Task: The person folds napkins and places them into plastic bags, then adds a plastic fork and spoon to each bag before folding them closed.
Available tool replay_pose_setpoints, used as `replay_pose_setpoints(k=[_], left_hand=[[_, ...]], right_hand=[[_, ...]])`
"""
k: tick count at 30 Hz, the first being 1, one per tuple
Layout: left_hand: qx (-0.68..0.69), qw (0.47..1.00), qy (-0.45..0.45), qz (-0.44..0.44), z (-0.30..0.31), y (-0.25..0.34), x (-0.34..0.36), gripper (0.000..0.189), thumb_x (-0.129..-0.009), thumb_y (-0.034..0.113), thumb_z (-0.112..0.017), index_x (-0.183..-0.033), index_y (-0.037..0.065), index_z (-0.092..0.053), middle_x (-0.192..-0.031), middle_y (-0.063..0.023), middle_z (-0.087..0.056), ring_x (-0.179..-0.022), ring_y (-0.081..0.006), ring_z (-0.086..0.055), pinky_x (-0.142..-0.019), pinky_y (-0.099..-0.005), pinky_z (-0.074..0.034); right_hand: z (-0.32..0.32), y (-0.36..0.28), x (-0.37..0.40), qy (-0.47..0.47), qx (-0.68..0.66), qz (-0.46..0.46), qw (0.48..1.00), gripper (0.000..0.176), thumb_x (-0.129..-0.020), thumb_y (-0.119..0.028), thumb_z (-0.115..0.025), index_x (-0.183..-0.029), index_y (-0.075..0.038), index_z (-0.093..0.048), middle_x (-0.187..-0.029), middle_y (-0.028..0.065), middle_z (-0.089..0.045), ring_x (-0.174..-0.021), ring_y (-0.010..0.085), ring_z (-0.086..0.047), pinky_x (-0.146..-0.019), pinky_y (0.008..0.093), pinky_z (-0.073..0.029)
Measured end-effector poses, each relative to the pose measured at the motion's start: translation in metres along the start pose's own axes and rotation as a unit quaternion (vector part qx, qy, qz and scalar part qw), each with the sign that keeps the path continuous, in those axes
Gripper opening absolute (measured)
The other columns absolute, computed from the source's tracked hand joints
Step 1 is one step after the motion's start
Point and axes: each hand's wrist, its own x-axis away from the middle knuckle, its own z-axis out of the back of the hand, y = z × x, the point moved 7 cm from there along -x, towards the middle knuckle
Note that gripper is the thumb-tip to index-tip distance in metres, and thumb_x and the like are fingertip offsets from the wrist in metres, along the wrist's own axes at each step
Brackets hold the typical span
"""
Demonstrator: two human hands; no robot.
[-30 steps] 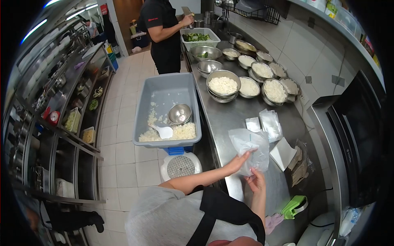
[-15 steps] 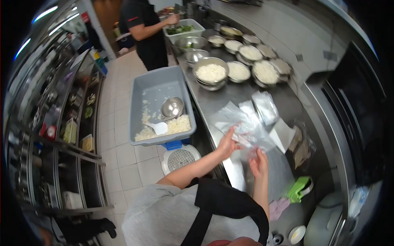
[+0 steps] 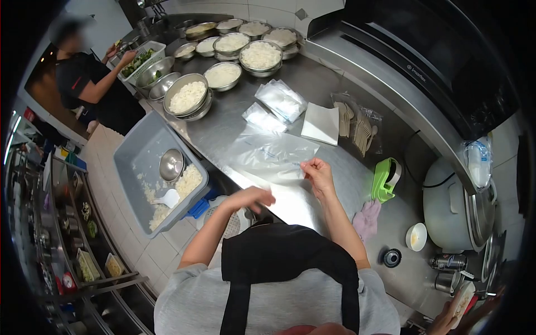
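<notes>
A clear plastic bag [image 3: 273,153] lies spread on the steel counter in front of me. My right hand [image 3: 319,174] is closed, pinching the bag's near right edge between thumb and fingertips. My left hand [image 3: 251,198] hangs by the counter's front edge, apart from the bag, holding nothing; its fingers point right, slightly blurred. Just beyond the bag are stacks of folded plastic bags [image 3: 281,100] and white paper sheets [image 3: 320,124]. To my left a grey tub [image 3: 131,146] contains cooked rice [image 3: 188,183], a metal bowl [image 3: 171,164] and a white rice paddle [image 3: 167,199].
Several metal bowls of rice [image 3: 261,56] crowd the counter's back. Wooden cutlery packs [image 3: 364,134], a green tape dispenser [image 3: 383,181], a pink cloth [image 3: 367,219] and a large pot [image 3: 452,206] stand right. A co-worker [image 3: 100,84] works far left; another person's hand [image 3: 444,322] shows lower right.
My view has turned right. Both hands were on the bag, raised over the counter; now the bag lies lower, the left hand has come off it and moved left, and the right still grips it.
</notes>
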Motion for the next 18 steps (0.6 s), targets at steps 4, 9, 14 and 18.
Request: replay_pose_setpoints(k=[4,9,14,18], left_hand=[[-0.146,0.933,0.238,-0.227,-0.003,0.067,0.014,0.021,-0.074,0.016,-0.068,-0.087,0.001,-0.059,-0.077,-0.0029,-0.060,-0.070,-0.0104,-0.055,-0.061,-0.0239,-0.044],[-0.127,0.898,0.319,-0.276,0.000,0.116,-0.003,0.026,-0.076,0.013,-0.065,-0.094,0.003,-0.049,-0.065,-0.0025,-0.052,-0.059,-0.0091,-0.049,-0.054,-0.0253,-0.041],[-0.292,0.853,0.379,-0.211,0.018,0.135,0.020,0.027,-0.074,0.008,-0.061,-0.096,0.005,-0.047,-0.068,-0.0083,-0.054,-0.060,-0.0209,-0.056,-0.053,-0.0308,-0.043],[-0.529,0.557,0.351,-0.536,-0.036,0.198,0.026,0.020,-0.066,0.007,-0.060,-0.084,0.005,-0.052,-0.094,-0.0080,-0.060,-0.082,-0.0207,-0.056,-0.060,-0.0295,-0.045]], right_hand=[[-0.018,0.000,0.006,-0.035,0.083,0.012,0.996,0.018,-0.074,-0.005,-0.068,-0.066,-0.006,-0.052,-0.061,-0.0008,-0.053,-0.055,0.0056,-0.049,-0.051,0.0185,-0.039],[-0.046,-0.025,0.014,-0.104,0.250,0.118,0.955,0.027,-0.067,-0.006,-0.070,-0.058,-0.006,-0.045,-0.055,-0.0036,-0.045,-0.054,0.0049,-0.041,-0.047,0.0222,-0.034],[0.012,-0.049,-0.001,-0.025,0.333,0.108,0.936,0.028,-0.066,-0.008,-0.070,-0.056,-0.006,-0.043,-0.052,-0.0007,-0.047,-0.050,0.0067,-0.043,-0.046,0.0234,-0.035],[-0.036,-0.100,0.023,-0.044,0.421,0.141,0.895,0.019,-0.070,-0.007,-0.060,-0.062,-0.003,-0.044,-0.054,0.0132,-0.054,-0.054,0.0244,-0.060,-0.051,0.0348,-0.044]])
